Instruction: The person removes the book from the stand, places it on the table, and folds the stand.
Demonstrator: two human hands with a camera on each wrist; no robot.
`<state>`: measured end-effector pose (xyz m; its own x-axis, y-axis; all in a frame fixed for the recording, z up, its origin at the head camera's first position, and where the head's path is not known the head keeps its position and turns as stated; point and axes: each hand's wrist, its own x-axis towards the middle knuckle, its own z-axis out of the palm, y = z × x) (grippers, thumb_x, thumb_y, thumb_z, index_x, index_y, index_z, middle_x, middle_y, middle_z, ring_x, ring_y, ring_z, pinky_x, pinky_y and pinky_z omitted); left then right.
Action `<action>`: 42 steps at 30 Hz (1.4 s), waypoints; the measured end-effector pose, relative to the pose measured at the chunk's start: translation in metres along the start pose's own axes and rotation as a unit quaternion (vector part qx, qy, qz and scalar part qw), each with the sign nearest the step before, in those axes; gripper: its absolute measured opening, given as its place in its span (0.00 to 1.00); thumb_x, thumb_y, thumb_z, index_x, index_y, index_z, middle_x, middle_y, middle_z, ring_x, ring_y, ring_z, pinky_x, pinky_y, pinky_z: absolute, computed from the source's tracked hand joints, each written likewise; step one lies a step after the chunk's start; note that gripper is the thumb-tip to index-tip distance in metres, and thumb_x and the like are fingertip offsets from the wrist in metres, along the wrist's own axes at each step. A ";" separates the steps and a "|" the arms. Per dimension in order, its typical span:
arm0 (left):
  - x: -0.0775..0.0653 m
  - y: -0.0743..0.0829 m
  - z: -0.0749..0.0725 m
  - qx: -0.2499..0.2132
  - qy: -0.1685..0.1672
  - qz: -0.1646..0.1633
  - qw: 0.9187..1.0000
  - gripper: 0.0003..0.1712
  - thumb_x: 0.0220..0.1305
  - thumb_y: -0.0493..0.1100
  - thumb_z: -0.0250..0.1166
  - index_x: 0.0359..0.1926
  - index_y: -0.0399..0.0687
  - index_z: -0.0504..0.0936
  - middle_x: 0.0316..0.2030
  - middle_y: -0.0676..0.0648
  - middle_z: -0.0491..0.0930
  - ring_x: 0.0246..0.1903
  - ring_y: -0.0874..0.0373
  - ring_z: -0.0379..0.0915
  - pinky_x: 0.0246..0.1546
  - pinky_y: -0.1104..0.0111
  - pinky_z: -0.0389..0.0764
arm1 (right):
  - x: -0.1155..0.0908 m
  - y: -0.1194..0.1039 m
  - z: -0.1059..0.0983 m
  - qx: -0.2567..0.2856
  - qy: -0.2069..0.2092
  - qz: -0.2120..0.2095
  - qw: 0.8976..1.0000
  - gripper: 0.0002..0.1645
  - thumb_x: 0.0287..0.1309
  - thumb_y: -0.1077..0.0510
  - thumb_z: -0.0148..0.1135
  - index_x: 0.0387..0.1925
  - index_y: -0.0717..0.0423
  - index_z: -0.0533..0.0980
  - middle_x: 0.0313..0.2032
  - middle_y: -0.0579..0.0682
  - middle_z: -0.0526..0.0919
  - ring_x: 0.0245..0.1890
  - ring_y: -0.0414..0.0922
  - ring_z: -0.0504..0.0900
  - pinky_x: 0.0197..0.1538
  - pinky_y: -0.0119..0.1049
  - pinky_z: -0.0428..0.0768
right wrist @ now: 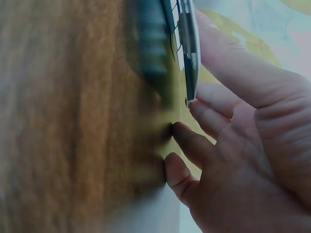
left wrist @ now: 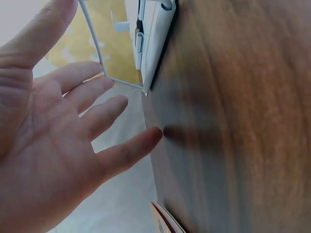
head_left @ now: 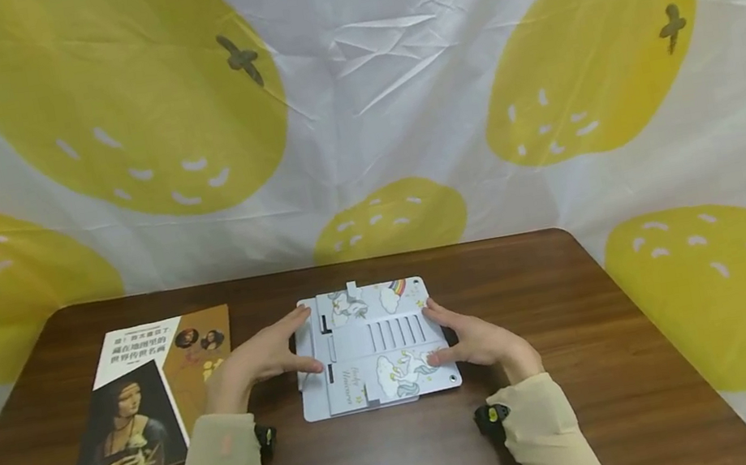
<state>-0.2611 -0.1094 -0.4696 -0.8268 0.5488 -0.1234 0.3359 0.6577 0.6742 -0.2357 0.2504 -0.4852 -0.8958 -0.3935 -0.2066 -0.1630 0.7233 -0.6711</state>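
A white folding book stand [head_left: 391, 340] with unicorn, cloud and rainbow prints is held close over the table, its slotted panel facing up. My left hand [head_left: 268, 357] holds it at the left edge, thumb and index finger spread along the side. In the left wrist view, the fingertips [left wrist: 108, 83] meet a thin pale bar standing out from the stand; the thumb's tip runs out of frame. At the right edge my right hand [head_left: 475, 337] grips the stand, thumb on the printed face. Its other fingers [right wrist: 192, 141] curve below the stand's corner in the right wrist view.
A book [head_left: 148, 393] with a portrait on its cover lies on the left of the brown wooden table [head_left: 561, 291]. Behind the table hangs a white curtain [head_left: 395, 97] printed with large yellow fruit. A black wrist camera [head_left: 491, 420] sits at the right cuff.
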 end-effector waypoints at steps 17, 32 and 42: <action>0.006 0.002 0.002 -0.001 -0.001 0.006 1.000 0.60 0.51 0.48 0.77 0.73 0.28 0.50 0.73 0.31 0.46 0.72 0.38 0.40 0.70 0.49 0.48 | -0.001 -0.011 -0.004 -0.016 0.004 0.015 1.000 0.54 0.51 0.53 0.75 0.74 0.58 0.56 0.76 0.51 0.46 0.74 0.53 0.49 0.71 0.51 0.53; 0.002 0.005 0.010 0.022 0.004 -0.013 1.000 0.57 0.53 0.50 0.76 0.73 0.29 0.54 0.73 0.32 0.47 0.72 0.37 0.43 0.69 0.49 0.49 | 0.002 -0.019 0.004 -0.034 0.012 0.032 0.999 0.54 0.51 0.54 0.75 0.74 0.59 0.56 0.76 0.53 0.47 0.73 0.54 0.50 0.71 0.50 0.54; -0.006 0.006 0.014 0.052 0.032 -0.029 0.998 0.44 0.56 0.52 0.73 0.67 0.33 0.68 0.70 0.32 0.58 0.69 0.37 0.52 0.67 0.48 0.56 | 0.005 -0.019 0.004 -0.035 0.011 0.041 0.998 0.55 0.50 0.54 0.76 0.74 0.59 0.56 0.76 0.53 0.47 0.73 0.54 0.51 0.71 0.50 0.54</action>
<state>-0.2477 -0.1015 -0.4752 -0.8716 0.4775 -0.1110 0.3301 0.7391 0.5872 -0.2351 0.2326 -0.4760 -0.9161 -0.3192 -0.2425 -0.1163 0.7905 -0.6013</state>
